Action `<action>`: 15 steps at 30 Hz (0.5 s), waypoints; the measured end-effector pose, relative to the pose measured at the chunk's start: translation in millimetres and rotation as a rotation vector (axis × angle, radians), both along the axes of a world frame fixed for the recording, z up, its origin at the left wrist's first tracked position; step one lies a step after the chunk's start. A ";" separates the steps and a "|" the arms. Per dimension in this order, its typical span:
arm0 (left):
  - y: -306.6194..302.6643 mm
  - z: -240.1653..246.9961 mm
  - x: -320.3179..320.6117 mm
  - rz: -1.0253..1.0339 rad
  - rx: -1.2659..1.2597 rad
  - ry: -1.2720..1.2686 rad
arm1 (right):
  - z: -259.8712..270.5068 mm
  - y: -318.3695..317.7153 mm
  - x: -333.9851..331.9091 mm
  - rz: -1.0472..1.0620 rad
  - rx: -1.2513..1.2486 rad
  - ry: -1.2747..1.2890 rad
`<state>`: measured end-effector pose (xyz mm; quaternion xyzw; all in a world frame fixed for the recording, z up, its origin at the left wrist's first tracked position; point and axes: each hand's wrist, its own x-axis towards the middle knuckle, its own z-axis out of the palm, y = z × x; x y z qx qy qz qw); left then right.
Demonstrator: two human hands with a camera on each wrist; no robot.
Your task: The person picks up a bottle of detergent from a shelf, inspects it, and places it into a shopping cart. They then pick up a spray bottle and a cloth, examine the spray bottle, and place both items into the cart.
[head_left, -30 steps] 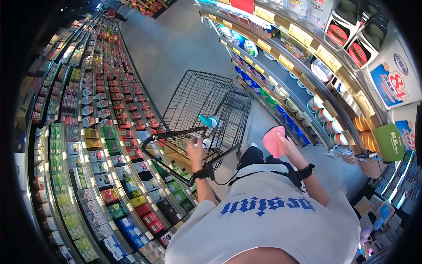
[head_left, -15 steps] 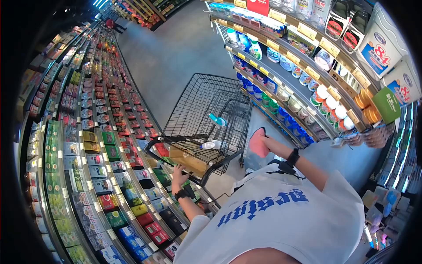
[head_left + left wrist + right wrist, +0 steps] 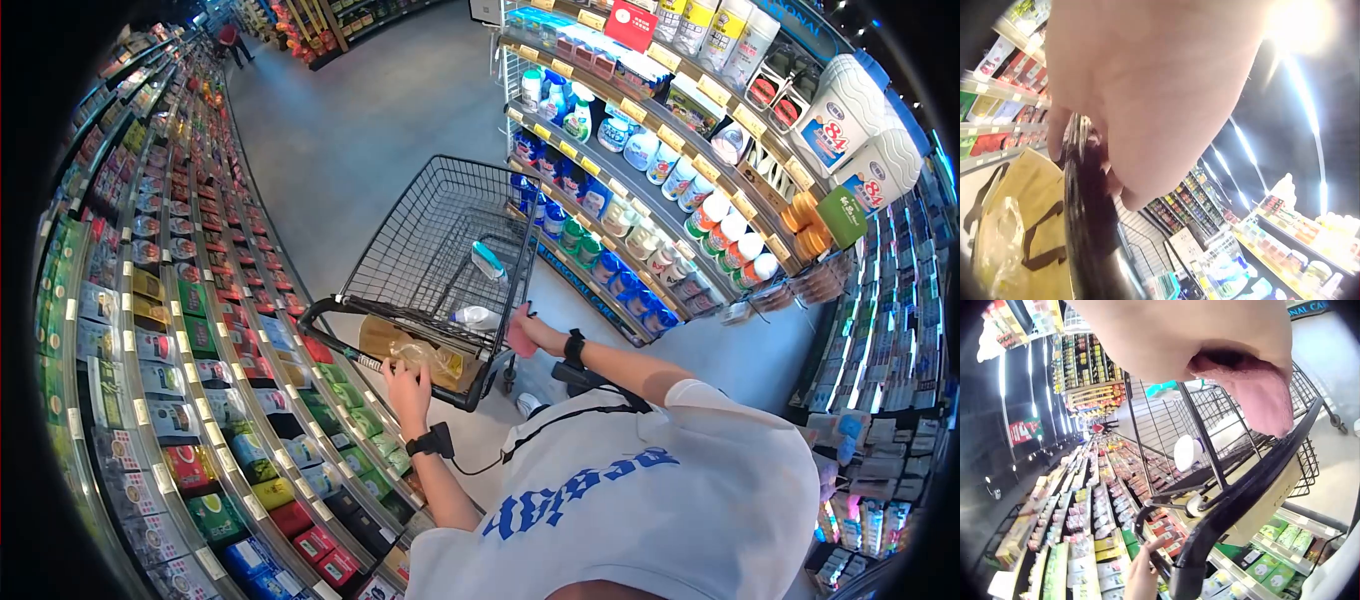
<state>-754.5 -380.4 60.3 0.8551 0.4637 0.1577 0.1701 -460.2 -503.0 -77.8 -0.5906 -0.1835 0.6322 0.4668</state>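
My left hand (image 3: pixel 407 398) grips the handle (image 3: pixel 1079 206) of a black wire shopping cart (image 3: pixel 345 300), fingers and thumb around the bar in the left wrist view. In my right hand (image 3: pixel 542 335) is a soft pink cloth (image 3: pixel 1266 400), held low beside the cart's near right corner. The right fingers are mostly hidden by the palm and cloth. Inside the basket lie a teal and white brush-like item (image 3: pixel 488 261) and a white bottle (image 3: pixel 476 317). Near the handle sits a brown paper bag (image 3: pixel 457 373) with crumpled clear plastic (image 3: pixel 418 351) on it.
A long shelf of packets (image 3: pixel 215 400) runs along the left. On the right, tiered shelves (image 3: pixel 650 190) hold bottles and tubs close to the cart. Grey aisle floor (image 3: pixel 340 110) stretches ahead, with a person (image 3: pixel 232 42) far off.
My left hand has come from above the basket onto the cart handle. My right hand has swung the pink cloth leftward to the cart's side. The head view has turned toward the right.
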 end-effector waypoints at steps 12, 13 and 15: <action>-29.2 -7.5 2.4 0.021 0.019 -0.094 | -20.3 26.7 -50.1 0.039 -0.118 -0.702; -30.8 -4.7 0.3 -0.008 0.001 -0.075 | -25.9 28.6 -49.1 0.077 -0.096 -0.769; -30.9 -3.4 -0.6 -0.053 -0.024 -0.094 | -26.3 32.3 -47.0 0.088 -0.118 -0.806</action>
